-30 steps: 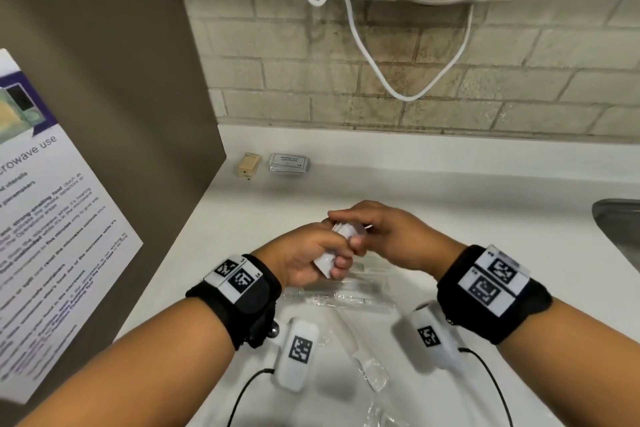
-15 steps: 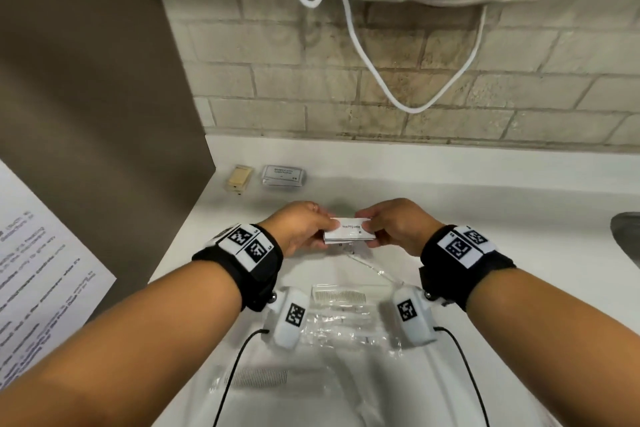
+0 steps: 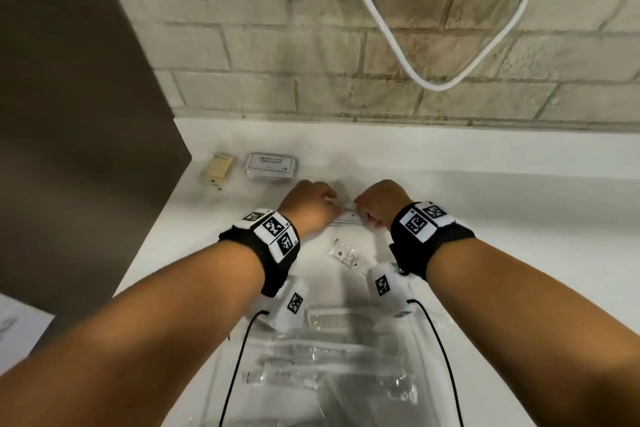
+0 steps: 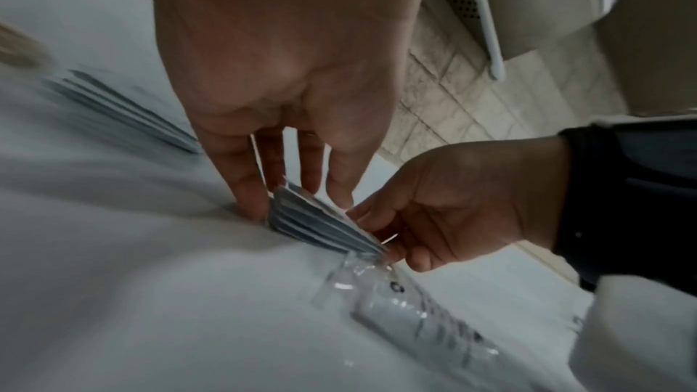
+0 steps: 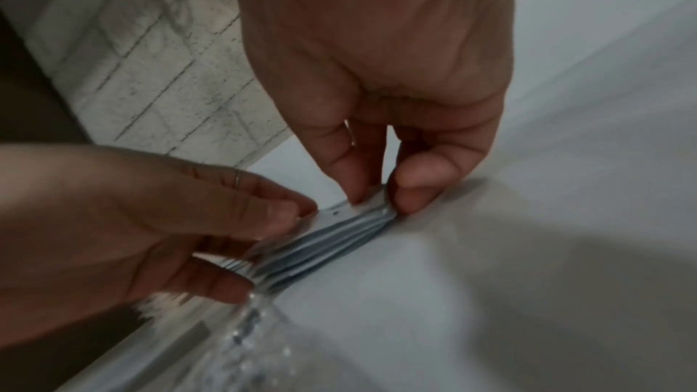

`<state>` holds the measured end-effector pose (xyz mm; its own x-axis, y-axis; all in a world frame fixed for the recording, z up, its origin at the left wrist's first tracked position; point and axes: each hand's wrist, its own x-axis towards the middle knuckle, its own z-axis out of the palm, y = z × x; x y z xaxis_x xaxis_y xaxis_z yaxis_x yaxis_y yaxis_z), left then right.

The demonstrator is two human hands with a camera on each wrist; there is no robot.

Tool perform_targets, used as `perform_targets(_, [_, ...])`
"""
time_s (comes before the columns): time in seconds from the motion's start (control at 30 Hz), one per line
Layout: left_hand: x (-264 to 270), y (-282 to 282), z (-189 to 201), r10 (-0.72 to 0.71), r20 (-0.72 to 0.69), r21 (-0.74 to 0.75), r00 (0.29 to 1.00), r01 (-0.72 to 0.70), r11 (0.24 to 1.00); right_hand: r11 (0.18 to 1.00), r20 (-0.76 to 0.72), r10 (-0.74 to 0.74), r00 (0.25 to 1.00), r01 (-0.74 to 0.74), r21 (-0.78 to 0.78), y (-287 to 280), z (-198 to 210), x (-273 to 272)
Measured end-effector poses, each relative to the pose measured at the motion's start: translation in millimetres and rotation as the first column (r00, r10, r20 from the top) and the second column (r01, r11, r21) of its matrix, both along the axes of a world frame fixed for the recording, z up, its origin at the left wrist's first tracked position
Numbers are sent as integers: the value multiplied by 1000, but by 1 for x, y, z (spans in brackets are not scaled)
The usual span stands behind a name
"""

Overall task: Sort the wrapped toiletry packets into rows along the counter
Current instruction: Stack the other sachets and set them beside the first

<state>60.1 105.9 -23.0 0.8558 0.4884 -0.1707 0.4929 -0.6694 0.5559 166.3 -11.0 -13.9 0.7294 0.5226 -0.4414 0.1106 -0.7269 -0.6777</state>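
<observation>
A thin stack of white packets [image 3: 346, 215] sits low at the white counter [image 3: 485, 218], held at both ends. My left hand [image 3: 330, 203] pinches its left end between thumb and fingers [image 4: 245, 198]. My right hand [image 3: 360, 210] pinches the right end with thumb and index finger [image 5: 411, 190]. The layered edges of the stack [image 4: 320, 228] show in both wrist views. A beige soap packet [image 3: 217, 168] and a shampoo packet stack [image 3: 272, 165] lie side by side behind my left hand. A small clear-wrapped packet [image 3: 346, 253] lies just in front of the hands.
Clear-wrapped combs [image 3: 332, 321] and other clear packets lie on the near counter under my wrists. A brown panel [image 3: 69, 114] walls off the left side. A tiled wall runs along the back, with a white cord [image 3: 433, 83] hanging over it.
Both hands have carried the white stack away from me toward the back of the counter and lowered it to the surface beside the shampoo packets.
</observation>
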Motion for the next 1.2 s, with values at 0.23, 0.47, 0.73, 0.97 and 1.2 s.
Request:
perform_targets(0.23, [-7, -2, -1, -231, -53, 269, 972, 236, 934, 926, 397, 372, 839, -305, -223, -8, 9, 8])
perform_targets(0.47, [-5, -2, -4, -259, -102, 340, 961, 278, 898, 752, 456, 658, 599, -555, -356, -21, 2, -2])
perform_targets(0.73, [3, 4, -1, -238, -106, 440, 965, 260, 860, 708, 477, 706, 524, -542, -453, -5, 4, 4])
perform_targets(0.97, [23, 22, 4, -232, -143, 483, 962, 272, 832, 667, 534, 743, 404, -512, -541, 25, 5, 18])
perform_targets(1.2, [50, 40, 12, -191, -159, 444, 969, 243, 863, 727, 571, 686, 452, -470, -501, 49, 6, 42])
